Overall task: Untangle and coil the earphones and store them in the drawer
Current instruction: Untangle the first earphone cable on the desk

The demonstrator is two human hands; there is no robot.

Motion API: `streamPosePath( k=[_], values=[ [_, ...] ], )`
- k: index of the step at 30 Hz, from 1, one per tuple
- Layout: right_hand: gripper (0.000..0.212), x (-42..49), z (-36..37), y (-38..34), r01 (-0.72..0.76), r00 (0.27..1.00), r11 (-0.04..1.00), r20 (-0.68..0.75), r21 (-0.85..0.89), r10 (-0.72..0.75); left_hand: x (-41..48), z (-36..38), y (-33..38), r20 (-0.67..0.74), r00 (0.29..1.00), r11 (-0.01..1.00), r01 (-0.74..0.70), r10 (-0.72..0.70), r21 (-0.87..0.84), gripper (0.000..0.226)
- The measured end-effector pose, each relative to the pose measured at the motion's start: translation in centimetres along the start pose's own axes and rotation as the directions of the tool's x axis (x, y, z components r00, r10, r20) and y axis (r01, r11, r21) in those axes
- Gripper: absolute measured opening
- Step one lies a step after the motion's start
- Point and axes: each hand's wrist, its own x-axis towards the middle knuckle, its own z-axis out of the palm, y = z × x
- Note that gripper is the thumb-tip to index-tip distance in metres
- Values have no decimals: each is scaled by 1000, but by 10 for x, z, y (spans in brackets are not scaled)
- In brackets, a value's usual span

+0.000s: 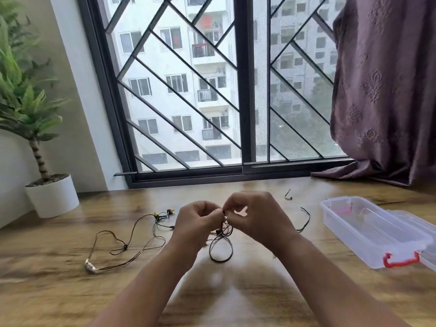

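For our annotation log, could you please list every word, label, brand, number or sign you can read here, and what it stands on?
No text can be read in this view.
Clear plastic box: no label shows.
White plant pot: plain.
Silvery piece on the loose earphones: blurred, so any marking is unreadable.
Building outside: no sign legible.

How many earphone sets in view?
2. Yellow-budded set lies left on the table; black set pinched between left hand and right hand. Cord ends right may belong to it.
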Motion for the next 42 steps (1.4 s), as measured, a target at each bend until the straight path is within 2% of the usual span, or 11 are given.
streamPosePath(
  k=[2, 5, 10, 15, 18, 20, 24, 26, 31, 37, 42],
  values=[
    [8, 1, 2, -2, 0, 1000, 1000, -20, -8, 0, 1, 1, -1, -16, 999, 998, 37, -38, -47, 21],
    [15, 2, 5, 0, -81, 997, 995, -4, 50, 81, 5, 1, -3, -23, 995, 980, 87, -93, -178, 10],
    [6, 1, 11, 6, -180, 983, 965, 15, 192, 181, 6, 0, -5, -3, 994, 963, 106, -110, -248, 14],
    [9, 0, 6, 1, -136, 990, 965, 51, 226, 128, 6, -1, -3, -18, 997, 977, 66, -71, -201, 13],
    [9, 0, 6, 1, -127, 992, 972, 46, 197, 120, 4, 0, -3, -28, 996, 982, 83, -89, -168, 26],
    [7, 2, 7, 1, -170, 985, 958, 31, 231, 167, 5, 0, -4, -36, 993, 979, 105, -113, -172, 27],
    [6, 2, 11, 2, -291, 952, 881, 22, 373, 305, 7, 1, -8, -24, 988, 958, 145, -155, -247, 6],
    [6, 1, 12, 1, -296, 951, 868, 34, 398, 309, 7, 1, -8, -22, 989, 957, 134, -145, -258, 6],
    [17, 1, 8, 1, -259, 964, 892, 38, 370, 263, 6, -5, -4, -17, 998, 976, 59, -64, -210, 6],
    [5, 1, 5, 4, -230, 972, 956, 5, 180, 233, 1, -2, 1, 78, 994, 997, -72, 72, 1, 14],
    [3, 2, 11, 6, -294, 954, 914, 37, 278, 296, 3, -3, 2, 46, 999, 996, -8, 12, -88, 13]
  ],
)
